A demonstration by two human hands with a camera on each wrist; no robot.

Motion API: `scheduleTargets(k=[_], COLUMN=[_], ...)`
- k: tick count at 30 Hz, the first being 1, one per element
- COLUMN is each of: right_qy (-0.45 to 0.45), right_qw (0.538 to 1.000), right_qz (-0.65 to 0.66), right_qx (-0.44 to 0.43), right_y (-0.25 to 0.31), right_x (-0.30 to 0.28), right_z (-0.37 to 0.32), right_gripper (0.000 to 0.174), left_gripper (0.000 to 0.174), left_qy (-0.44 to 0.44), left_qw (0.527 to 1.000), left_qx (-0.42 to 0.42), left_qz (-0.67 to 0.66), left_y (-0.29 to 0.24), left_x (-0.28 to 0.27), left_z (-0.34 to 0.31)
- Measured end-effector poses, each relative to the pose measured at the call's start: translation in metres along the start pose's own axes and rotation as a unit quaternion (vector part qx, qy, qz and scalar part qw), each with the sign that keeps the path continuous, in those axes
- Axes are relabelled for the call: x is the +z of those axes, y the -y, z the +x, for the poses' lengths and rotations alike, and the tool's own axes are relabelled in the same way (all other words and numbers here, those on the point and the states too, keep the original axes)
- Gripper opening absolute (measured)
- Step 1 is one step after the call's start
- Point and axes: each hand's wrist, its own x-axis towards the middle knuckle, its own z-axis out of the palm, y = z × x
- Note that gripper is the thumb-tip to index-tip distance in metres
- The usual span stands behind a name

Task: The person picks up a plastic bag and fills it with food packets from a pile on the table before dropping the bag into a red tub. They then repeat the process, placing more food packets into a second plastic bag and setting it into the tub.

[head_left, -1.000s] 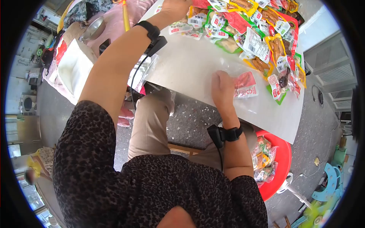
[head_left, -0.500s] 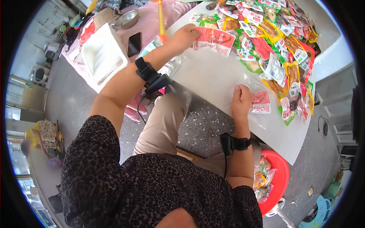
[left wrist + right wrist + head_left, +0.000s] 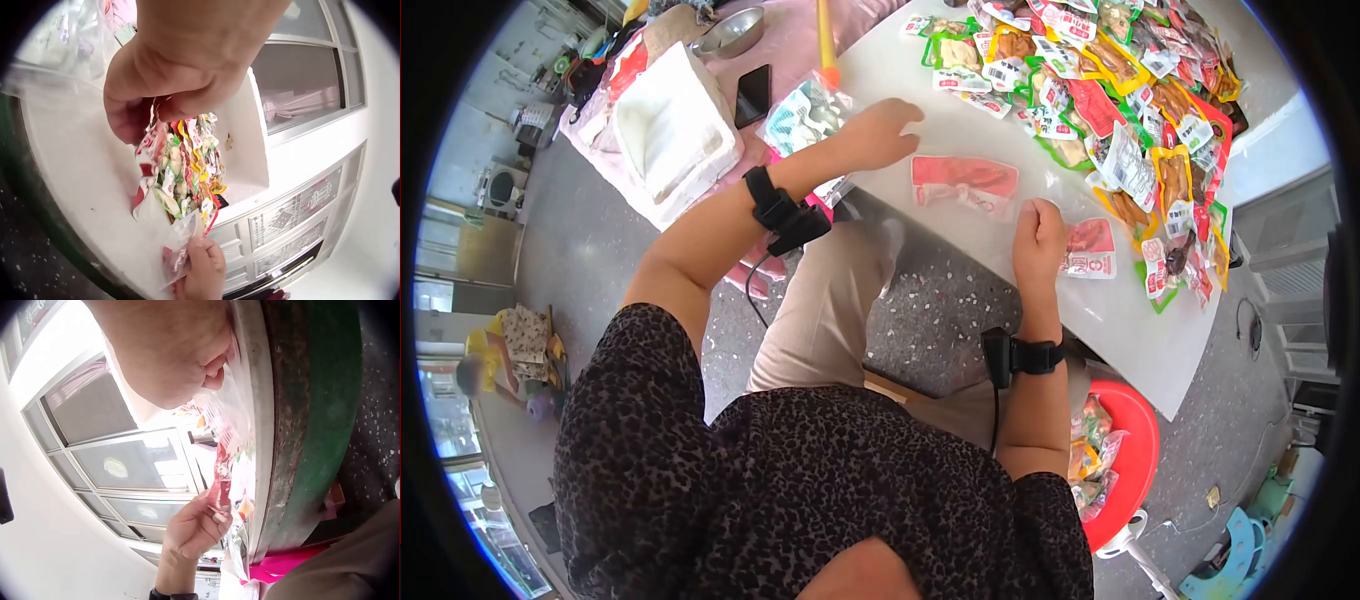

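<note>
My left hand is over the table near its left front edge, fingers loosely spread. A flat red-and-clear food packet is just beyond its fingertips; in the right wrist view this packet overlaps the fingers. My right hand is fisted at the front edge, thumb on top. In the left wrist view it pinches a clear plastic bag, with something red showing through. A second red-and-white packet lies right beside the right hand, under shiny clear plastic.
A big pile of colourful vacuum food packets covers the back right of the white table. A red basin of packets is below right. At left are a white foam box, phone, metal bowl and printed plastic bag.
My left hand has come from the pile back toward me with the red packet. Its fingers have loosened and the packet is now nearer the right hand. The right hand has barely moved.
</note>
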Motion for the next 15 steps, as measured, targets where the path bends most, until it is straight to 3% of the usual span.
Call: scheduleTargets(k=[1, 4, 7, 10, 13, 15], right_qy=[-0.004, -0.013, -0.013, -0.006, -0.019, -0.013], right_qw=[1.000, 1.000, 1.000, 1.000, 1.000, 1.000], right_qz=[0.002, 0.008, 0.003, -0.004, -0.012, -0.014], right_qx=[-0.004, -0.007, 0.002, -0.012, -0.022, -0.016], right_y=[-0.001, 0.002, 0.002, 0.003, 0.001, -0.002], right_x=[0.000, 0.000, 0.001, -0.001, 0.001, 0.002], right_z=[0.000, 0.000, 0.000, 0.001, 0.000, 0.000], right_gripper=[0.014, 0.014, 0.014, 0.014, 0.014, 0.014], left_gripper=[0.037, 0.043, 0.050, 0.057, 0.050, 0.042], left_qy=[-0.027, 0.019, 0.156, 0.300, 0.263, 0.294], left_qw=[0.999, 0.994, 0.984, 0.952, 0.961, 0.954], left_qx=[0.038, 0.103, 0.077, -0.008, 0.041, 0.022], left_qz=[0.029, 0.040, 0.041, 0.064, 0.072, 0.056], left_y=[-0.006, -0.031, -0.054, -0.077, -0.059, -0.056], left_x=[0.000, 0.011, 0.025, 0.024, 0.044, 0.038], left_z=[0.004, 0.022, 0.044, 0.054, 0.066, 0.070])
